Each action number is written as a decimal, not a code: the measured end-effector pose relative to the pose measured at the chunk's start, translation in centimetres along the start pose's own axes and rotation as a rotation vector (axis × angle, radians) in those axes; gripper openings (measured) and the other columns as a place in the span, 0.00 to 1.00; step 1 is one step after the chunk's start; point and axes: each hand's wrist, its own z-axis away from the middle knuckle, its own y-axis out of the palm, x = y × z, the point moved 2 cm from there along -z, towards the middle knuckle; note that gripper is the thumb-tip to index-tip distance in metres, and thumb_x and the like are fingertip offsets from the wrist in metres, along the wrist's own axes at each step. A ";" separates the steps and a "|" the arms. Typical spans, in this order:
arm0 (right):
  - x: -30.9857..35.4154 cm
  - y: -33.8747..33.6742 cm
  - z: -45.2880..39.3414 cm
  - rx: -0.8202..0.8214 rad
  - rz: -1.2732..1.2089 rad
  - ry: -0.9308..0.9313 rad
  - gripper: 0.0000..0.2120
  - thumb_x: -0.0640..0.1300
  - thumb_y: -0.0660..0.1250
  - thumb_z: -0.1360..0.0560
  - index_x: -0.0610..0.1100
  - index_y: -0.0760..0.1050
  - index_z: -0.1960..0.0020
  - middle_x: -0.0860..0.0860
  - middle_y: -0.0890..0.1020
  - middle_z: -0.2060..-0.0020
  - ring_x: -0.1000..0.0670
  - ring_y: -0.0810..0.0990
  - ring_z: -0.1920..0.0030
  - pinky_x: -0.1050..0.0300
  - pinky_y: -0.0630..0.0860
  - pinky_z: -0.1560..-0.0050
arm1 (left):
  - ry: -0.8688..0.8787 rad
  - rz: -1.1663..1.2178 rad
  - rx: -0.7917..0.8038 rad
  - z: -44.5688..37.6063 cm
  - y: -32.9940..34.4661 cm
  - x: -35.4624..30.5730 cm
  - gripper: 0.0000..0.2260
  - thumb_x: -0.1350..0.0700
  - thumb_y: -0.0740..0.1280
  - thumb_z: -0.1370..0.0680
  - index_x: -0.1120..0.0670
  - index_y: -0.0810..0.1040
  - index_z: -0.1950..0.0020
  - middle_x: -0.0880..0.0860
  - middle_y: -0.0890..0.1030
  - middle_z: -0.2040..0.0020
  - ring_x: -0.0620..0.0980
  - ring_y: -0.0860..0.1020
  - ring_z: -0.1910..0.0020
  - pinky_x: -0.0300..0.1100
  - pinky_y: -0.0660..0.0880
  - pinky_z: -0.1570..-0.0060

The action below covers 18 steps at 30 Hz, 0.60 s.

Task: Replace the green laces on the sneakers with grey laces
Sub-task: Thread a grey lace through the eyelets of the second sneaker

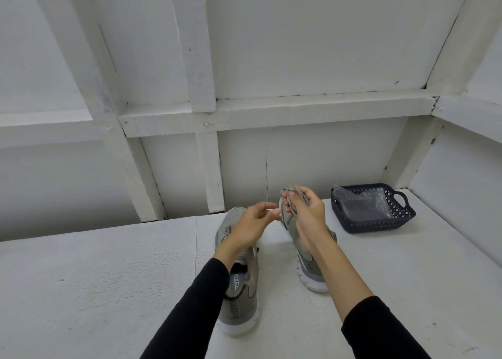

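- Two grey sneakers on a white table, toes pointing to the far side, standing side by side with a strip of bare tabletop between them.
- Left sneaker in plain sight from heel to toe; printed insole visible inside, white sole along the near edge, mesh toe at the far end.
- Right sneaker largely hidden behind the right forearm; only the grey side and white sole at the heel, plus a bit of upper by the wrist, on show.
- Right hand raised above the right sneaker, fingers curled around a bundle of grey lace; loops sticking out above the fingers, strands hanging down toward the shoe.
- Left hand above the toe end of the left sneaker, fingertips pinched together and reaching right toward the bundle; seemingly nipping a lace end, too small and blurred to confirm.
- Both arms in black sleeves, pushed up short of the wrists.
- Dark openwork basket with side handles at far right on the table, well apart from the shoes, holding a clear plastic bag.
- White panelled wall with raised battens behind the table.
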 end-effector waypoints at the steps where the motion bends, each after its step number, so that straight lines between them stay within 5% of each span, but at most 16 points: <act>1: 0.0 0.0 0.0 0.001 -0.005 0.003 0.07 0.39 0.65 0.21 0.38 0.77 0.45 0.47 0.84 0.56 0.48 0.81 0.55 0.51 0.80 0.49 | 0.007 -0.013 0.002 -0.1 0.1 0.1 0.12 0.53 0.65 0.19 0.57 0.78 0.38 0.53 0.83 0.48 0.46 0.80 0.46 0.35 0.74 0.43; 5: 0.0 -0.2 0.0 0.010 -0.016 -0.012 0.06 0.39 0.65 0.21 0.39 0.77 0.46 0.49 0.84 0.59 0.54 0.78 0.60 0.61 0.77 0.57 | 0.023 -0.022 -0.016 -0.3 0.1 0.6 0.07 0.54 0.68 0.21 0.56 0.82 0.47 0.55 0.83 0.50 0.48 0.80 0.50 0.40 0.74 0.43; 8: -0.2 -0.2 0.0 0.017 -0.022 -0.008 0.07 0.38 0.64 0.21 0.37 0.76 0.45 0.49 0.84 0.59 0.56 0.77 0.62 0.64 0.76 0.60 | 0.021 0.000 -0.059 -0.3 -0.3 0.5 0.06 0.54 0.66 0.20 0.54 0.80 0.52 0.49 0.80 0.56 0.44 0.76 0.55 0.31 0.72 0.50; 13: -0.6 -0.2 -0.2 0.046 -0.029 0.028 0.08 0.39 0.65 0.21 0.36 0.77 0.44 0.48 0.82 0.59 0.53 0.76 0.60 0.56 0.75 0.56 | -0.045 0.040 -0.039 -0.3 -0.3 0.7 0.09 0.53 0.60 0.17 0.53 0.75 0.40 0.48 0.80 0.46 0.46 0.76 0.42 0.36 0.70 0.40; 16: -0.9 -0.1 -0.4 0.076 -0.012 0.037 0.06 0.40 0.66 0.22 0.39 0.79 0.48 0.46 0.82 0.59 0.49 0.75 0.60 0.48 0.75 0.54 | -0.025 0.042 0.043 -0.1 -0.2 0.3 0.13 0.53 0.61 0.17 0.56 0.75 0.36 0.48 0.82 0.48 0.40 0.78 0.44 0.33 0.71 0.42; 18: -0.9 0.0 -0.5 0.090 0.004 0.023 0.05 0.39 0.66 0.22 0.39 0.79 0.50 0.46 0.82 0.59 0.50 0.75 0.61 0.53 0.75 0.58 | -0.011 0.053 0.081 0.0 -0.1 0.1 0.09 0.55 0.63 0.18 0.55 0.78 0.40 0.48 0.82 0.48 0.38 0.78 0.48 0.30 0.72 0.46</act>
